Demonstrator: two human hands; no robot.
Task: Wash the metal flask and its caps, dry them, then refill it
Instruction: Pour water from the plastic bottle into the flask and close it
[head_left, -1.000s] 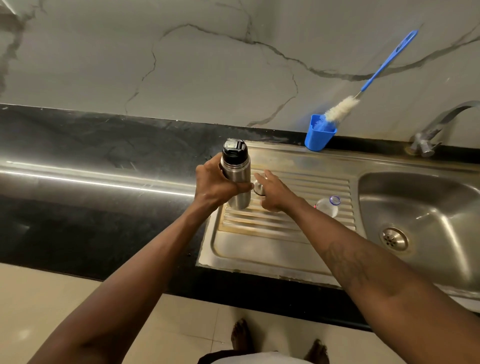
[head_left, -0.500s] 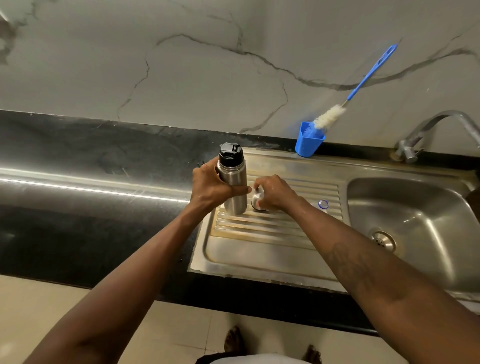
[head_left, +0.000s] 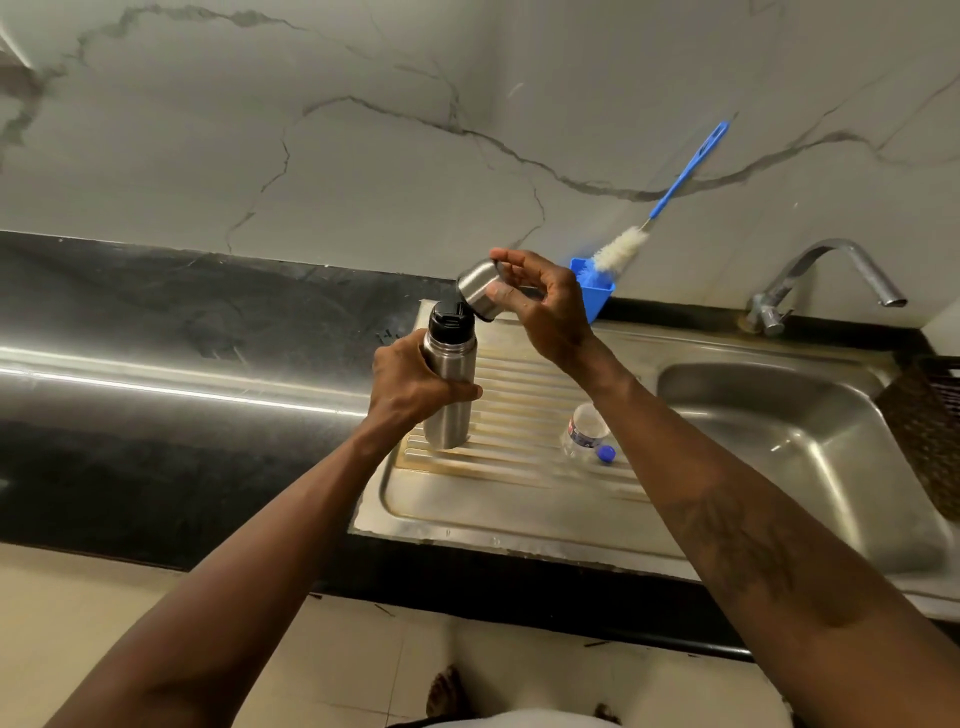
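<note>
Now: L hand (head_left: 410, 382) wrapping round mid-body of flask (head_left: 451, 356), fingers curling tight; flask standing upright on ribbed steel drainboard (head_left: 519, 499) beside dark counter (head_left: 156, 415). R hand (head_left: 545, 306) pinching outer cap (head_left: 479, 287) w/ thumb + fingertips, holding it tilted just above-right of black inner lid (head_left: 451, 321). Flask & cap showing brushed steel, cylindrical.

Dim, soft light; glare streak on countertop (head_left: 156, 374), edges warped
</note>
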